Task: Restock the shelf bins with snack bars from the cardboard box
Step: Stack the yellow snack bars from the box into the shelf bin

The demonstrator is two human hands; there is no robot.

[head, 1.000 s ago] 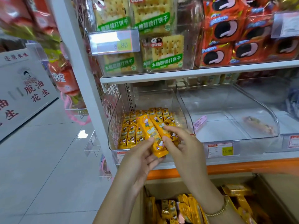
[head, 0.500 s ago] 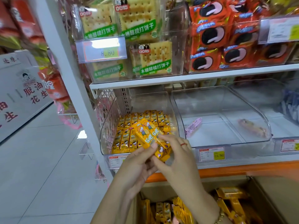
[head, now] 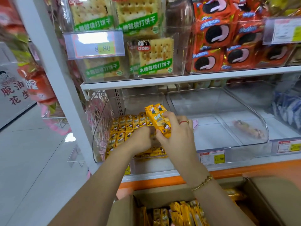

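Head view, right fingers [head: 171, 116] grasping two snack bars [head: 158, 122], left fingers [head: 145, 133], cannot tell

hands [head: 176, 139] reached into bin [head: 98, 136], held bars [head: 158, 121] raised upright

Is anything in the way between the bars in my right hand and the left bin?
Only your left hand, down among the stocked bars just below the held bars. The clear bin is open on top.

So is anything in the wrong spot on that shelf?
Yes. One lone wrapped snack lies slanted in the middle bin, a pink packet near its left wall; neither matches the yellow bars next door.
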